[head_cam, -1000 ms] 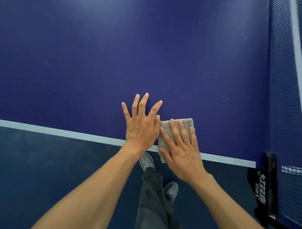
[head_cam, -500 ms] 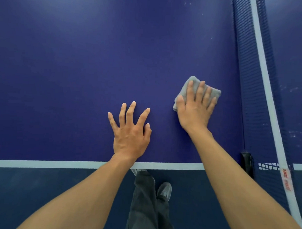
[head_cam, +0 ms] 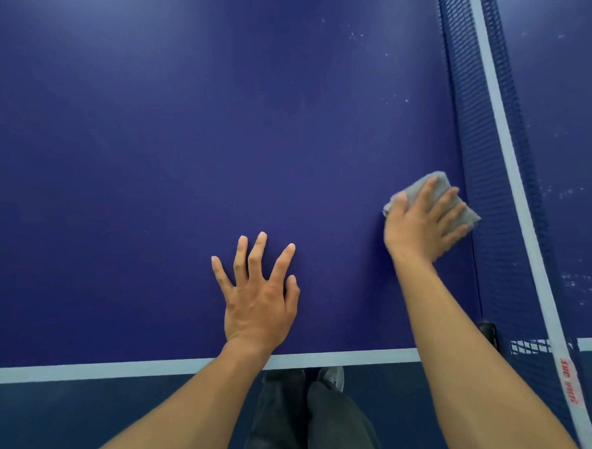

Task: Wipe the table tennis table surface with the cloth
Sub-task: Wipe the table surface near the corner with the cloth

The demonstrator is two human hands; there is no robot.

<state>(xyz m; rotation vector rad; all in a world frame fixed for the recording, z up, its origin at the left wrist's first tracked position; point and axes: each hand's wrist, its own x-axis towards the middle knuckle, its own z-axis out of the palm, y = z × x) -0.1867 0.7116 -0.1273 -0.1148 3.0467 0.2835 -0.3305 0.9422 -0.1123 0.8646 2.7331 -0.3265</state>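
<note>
Blue table [head_cam: 184, 144] — right hand [head_cam: 419, 230] flat on cloth [head_cam: 436, 186]

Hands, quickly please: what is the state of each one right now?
Left hand: open, fingers spread flat on the table, holding nothing.
Right hand: open, pressing the grey cloth flat on the table beside the net.
</note>
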